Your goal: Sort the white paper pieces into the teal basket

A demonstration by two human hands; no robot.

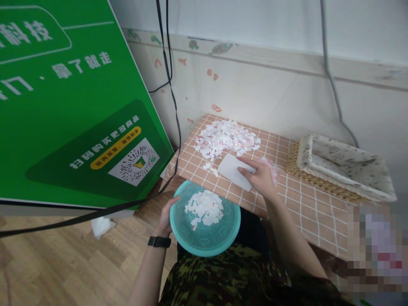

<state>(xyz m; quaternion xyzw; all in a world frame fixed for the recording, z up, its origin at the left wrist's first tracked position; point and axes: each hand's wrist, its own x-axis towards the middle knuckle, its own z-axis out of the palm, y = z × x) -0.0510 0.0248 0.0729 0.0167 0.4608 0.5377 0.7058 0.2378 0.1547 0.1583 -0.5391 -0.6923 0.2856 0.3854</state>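
Observation:
My left hand [165,217] grips the rim of a round teal plastic basket [205,246] at its left side. Inside the basket lies a heap of torn paper scraps [205,207]. The basket is just below the front edge of the table. My right hand [259,174] pinches a flat white card [232,170] between thumb and fingers, low over the tabletop. Past the card spreads a larger pile of white and pinkish paper scraps [226,137], with a few loose bits near the card's left edge. A pinkish-white bunch [270,168], partly hidden, shows behind my right hand.
A brown checked cloth [306,204] covers the table. Toward the right stands a cloth-lined wicker basket [338,170]. A large green panel [79,106] rises at left, with a black cable [177,127] hanging before it. A white crumpled bag [102,226] lies on the floor.

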